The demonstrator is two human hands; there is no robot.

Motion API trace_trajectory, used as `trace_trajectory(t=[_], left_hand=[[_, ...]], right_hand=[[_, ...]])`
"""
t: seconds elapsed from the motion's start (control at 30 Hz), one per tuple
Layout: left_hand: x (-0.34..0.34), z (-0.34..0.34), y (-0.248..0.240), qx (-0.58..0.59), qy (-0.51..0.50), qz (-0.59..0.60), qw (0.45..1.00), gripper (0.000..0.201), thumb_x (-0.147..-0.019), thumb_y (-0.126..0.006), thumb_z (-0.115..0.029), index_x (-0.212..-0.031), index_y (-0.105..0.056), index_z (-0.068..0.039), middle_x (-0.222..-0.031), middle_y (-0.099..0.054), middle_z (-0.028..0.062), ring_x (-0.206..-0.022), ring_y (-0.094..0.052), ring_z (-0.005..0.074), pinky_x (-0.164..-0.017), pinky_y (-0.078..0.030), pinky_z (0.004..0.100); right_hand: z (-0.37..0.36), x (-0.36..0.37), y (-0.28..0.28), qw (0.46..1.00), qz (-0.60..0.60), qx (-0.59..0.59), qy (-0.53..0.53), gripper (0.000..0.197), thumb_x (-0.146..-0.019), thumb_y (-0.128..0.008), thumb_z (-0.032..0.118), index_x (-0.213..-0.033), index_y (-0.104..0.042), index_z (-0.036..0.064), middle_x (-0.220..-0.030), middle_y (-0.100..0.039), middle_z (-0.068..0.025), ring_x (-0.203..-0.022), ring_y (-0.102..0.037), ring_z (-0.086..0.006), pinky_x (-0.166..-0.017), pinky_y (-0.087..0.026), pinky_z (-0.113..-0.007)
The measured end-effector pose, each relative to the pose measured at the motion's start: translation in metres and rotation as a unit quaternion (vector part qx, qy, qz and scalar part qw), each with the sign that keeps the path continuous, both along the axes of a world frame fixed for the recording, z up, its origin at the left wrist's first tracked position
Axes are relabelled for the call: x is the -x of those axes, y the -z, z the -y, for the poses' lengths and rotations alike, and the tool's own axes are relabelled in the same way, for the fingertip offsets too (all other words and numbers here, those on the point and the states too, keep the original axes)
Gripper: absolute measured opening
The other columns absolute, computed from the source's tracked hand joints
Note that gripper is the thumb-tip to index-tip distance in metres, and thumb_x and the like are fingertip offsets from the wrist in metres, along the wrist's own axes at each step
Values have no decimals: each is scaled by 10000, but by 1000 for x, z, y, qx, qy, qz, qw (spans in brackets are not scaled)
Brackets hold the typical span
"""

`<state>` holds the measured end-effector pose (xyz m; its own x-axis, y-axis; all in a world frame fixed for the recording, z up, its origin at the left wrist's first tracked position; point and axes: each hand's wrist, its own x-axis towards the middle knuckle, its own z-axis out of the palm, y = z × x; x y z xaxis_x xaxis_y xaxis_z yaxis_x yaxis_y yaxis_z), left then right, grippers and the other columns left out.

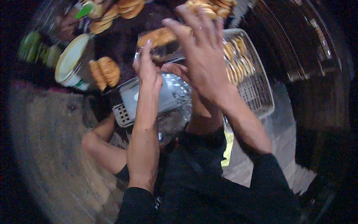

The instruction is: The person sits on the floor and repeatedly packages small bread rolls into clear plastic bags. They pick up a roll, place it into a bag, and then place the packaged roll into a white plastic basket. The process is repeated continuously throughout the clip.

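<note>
A golden-brown bread (158,38) in a clear plastic bag lies in front of me, at the upper middle. My left hand (148,69) grips the left side of the bag, its thumb pointing up along the plastic. Over the right end of the bread, my right hand (203,56) is raised with its fingers stretched apart, slightly blurred by motion. Just below my hands rest clear plastic bags (175,89), shiny and crumpled at their right end. They lie on a white perforated basket (122,115) close to my legs.
On the right stands a pale plastic basket (266,84) with rows of filled breads (236,61). A bucket with a yellowish coated inside (71,61) stands left, beside two bread rolls (105,72). More breads (115,13) are piled at the far side. Green objects (31,46) sit far left.
</note>
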<state>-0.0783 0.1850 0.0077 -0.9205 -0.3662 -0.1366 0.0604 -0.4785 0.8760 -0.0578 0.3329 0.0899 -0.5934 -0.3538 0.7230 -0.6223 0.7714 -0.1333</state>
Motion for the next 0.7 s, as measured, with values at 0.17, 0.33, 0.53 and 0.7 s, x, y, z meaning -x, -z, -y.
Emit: trace_trajectory(t=[0.17,0.33,0.53,0.7], left_hand=[[0,-51,-12,322,349,89,875,795,-812,-522,-642,-1184,-544,61,-1009,-647,149,-891,-613,290,-841,-458,367],[-68,50,76,694,424,282,509,643,-809,-571,-609,-635,-655,5,-558,-621,125,-626,-661,284,-632,-492,401],[-77,63,89,610,435,304,588,514,-842,-620,-478,-664,-661,3,-579,-632,85,-542,-626,183,-540,-475,336],[-97,66,94,530,376,184,737,429,-880,-602,-393,-720,-674,-1,-621,-640,84,-507,-579,146,-514,-440,308]], right_hand=[[-133,43,104,938,316,75,125,438,-735,-688,163,-1112,-505,35,-993,-616,-233,-932,-575,-426,-781,-455,-487],[-227,-70,239,847,388,31,362,428,-763,-684,209,-1140,-525,82,-1061,-615,-210,-995,-565,-417,-850,-452,-466],[-252,9,267,770,574,77,269,701,-859,-549,475,-1366,-361,29,-1321,-471,-227,-1251,-429,-337,-1039,-332,-400],[-89,29,31,870,486,38,-70,806,-800,-633,504,-1343,-379,-34,-1327,-458,-264,-1256,-427,-370,-1048,-330,-400]])
